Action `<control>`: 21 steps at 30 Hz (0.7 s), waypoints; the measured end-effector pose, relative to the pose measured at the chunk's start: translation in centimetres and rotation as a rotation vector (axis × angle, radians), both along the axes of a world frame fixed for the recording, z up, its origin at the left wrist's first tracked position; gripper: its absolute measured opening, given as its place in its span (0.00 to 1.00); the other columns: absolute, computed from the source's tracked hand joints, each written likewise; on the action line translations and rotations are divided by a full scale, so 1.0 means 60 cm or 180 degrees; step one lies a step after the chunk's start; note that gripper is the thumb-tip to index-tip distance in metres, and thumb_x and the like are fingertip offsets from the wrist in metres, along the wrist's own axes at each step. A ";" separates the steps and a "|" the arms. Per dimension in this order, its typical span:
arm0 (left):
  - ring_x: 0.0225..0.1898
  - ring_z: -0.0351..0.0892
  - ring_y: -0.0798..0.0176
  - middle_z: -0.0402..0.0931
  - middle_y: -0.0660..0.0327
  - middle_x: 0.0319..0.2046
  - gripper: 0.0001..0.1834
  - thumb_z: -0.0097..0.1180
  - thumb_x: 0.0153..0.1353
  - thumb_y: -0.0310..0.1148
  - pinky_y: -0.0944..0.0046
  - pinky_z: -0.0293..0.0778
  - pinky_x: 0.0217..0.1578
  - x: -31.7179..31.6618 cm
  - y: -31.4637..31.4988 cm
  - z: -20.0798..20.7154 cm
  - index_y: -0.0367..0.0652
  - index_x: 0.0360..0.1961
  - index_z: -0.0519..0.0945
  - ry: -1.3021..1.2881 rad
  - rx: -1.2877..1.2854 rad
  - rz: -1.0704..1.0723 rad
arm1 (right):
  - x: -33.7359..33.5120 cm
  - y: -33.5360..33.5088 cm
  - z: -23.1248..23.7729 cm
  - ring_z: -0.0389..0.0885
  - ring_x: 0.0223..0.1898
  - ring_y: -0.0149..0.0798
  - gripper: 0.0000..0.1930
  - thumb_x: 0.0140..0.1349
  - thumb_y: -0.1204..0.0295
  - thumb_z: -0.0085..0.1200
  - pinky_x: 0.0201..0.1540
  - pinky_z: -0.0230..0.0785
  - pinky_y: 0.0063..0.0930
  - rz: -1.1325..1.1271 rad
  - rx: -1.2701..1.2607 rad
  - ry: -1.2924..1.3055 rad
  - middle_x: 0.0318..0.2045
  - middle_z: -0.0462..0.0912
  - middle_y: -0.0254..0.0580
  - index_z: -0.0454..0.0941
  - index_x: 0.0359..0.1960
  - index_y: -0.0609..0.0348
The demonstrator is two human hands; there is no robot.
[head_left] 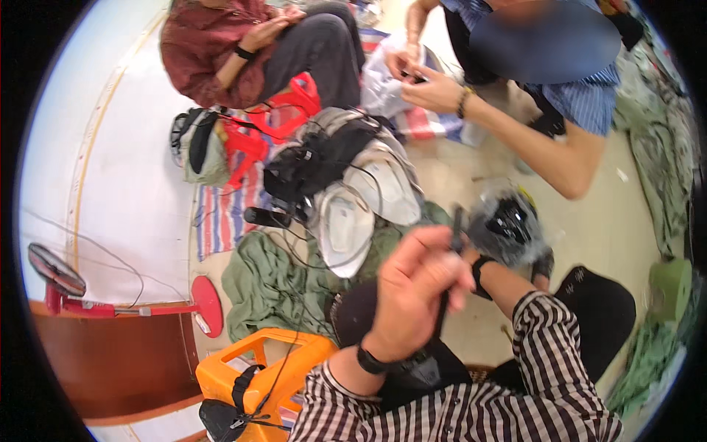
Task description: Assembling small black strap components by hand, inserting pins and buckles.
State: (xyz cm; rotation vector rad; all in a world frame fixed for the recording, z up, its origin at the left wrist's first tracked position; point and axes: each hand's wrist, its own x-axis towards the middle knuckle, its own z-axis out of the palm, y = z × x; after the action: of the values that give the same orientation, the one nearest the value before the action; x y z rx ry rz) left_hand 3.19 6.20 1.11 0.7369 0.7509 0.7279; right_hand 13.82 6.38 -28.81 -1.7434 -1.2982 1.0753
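In the middle foreground my left hand (416,283) is raised with its fingers pinched around a thin black strap (457,234), which runs down past the fingertips. The hand is slightly blurred. Most of my right hand (470,255) is hidden behind the left one; its forearm comes in from the right with a black wristband. Whether its fingers grip the strap cannot be seen. Just beyond lies a clear plastic bag (508,225) with a shiny black object inside. Ahead and to the left sits a pile of pale, white-lined cap-like pieces (346,228) with black cables on top.
Green cloth (269,283) lies beneath the pile. An orange stool (254,368) stands at lower left, near a red fan (206,306). Opposite, one person (221,51) sits by a red stool (298,107); another person (530,125) handles a small dark thing.
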 end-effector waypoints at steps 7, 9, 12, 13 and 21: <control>0.17 0.67 0.67 0.74 0.54 0.23 0.12 0.50 0.58 0.26 0.71 0.64 0.18 0.018 0.031 -0.014 0.36 0.44 0.69 -0.0382 -0.0647 -0.0297 | 0.032 0.048 -0.162 0.70 0.35 0.55 0.05 0.50 0.74 0.48 0.38 0.64 0.46 -0.0082 0.0615 -0.1484 0.29 0.71 0.52 0.69 0.29 0.59; 0.17 0.68 0.67 0.73 0.54 0.23 0.12 0.50 0.58 0.26 0.71 0.64 0.18 0.011 0.038 -0.011 0.36 0.44 0.69 -0.0276 -0.0709 -0.0206 | 0.022 0.059 -0.194 0.70 0.33 0.56 0.07 0.49 0.76 0.48 0.35 0.64 0.47 0.0231 0.0609 -0.1600 0.28 0.70 0.52 0.68 0.31 0.58; 0.22 0.70 0.69 0.74 0.54 0.26 0.14 0.49 0.60 0.24 0.72 0.67 0.23 0.005 0.045 -0.030 0.37 0.48 0.68 -0.0584 -0.0855 -0.0353 | 0.036 0.052 -0.226 0.72 0.30 0.56 0.07 0.49 0.76 0.49 0.33 0.65 0.47 0.0570 -0.0101 -0.2020 0.29 0.71 0.52 0.67 0.30 0.59; 0.22 0.70 0.69 0.74 0.54 0.27 0.14 0.49 0.60 0.24 0.72 0.67 0.23 0.003 0.046 -0.038 0.37 0.48 0.68 -0.0601 -0.0930 -0.0374 | 0.033 0.055 -0.230 0.72 0.30 0.56 0.07 0.49 0.76 0.49 0.33 0.65 0.47 0.0592 -0.0115 -0.1996 0.29 0.71 0.52 0.67 0.30 0.59; 0.26 0.72 0.69 0.74 0.55 0.29 0.15 0.48 0.61 0.24 0.72 0.67 0.23 0.007 0.053 -0.045 0.36 0.49 0.67 -0.0608 -0.1086 -0.0347 | 0.019 0.057 -0.232 0.76 0.34 0.51 0.07 0.54 0.77 0.46 0.32 0.68 0.44 0.1341 -0.0466 -0.2509 0.29 0.73 0.50 0.68 0.35 0.57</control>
State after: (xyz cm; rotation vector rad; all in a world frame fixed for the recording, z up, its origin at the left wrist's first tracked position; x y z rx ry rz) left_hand 3.59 9.38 -1.61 0.3887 0.6341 0.5439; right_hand 14.94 9.81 -42.74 -2.1667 -2.1844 0.7066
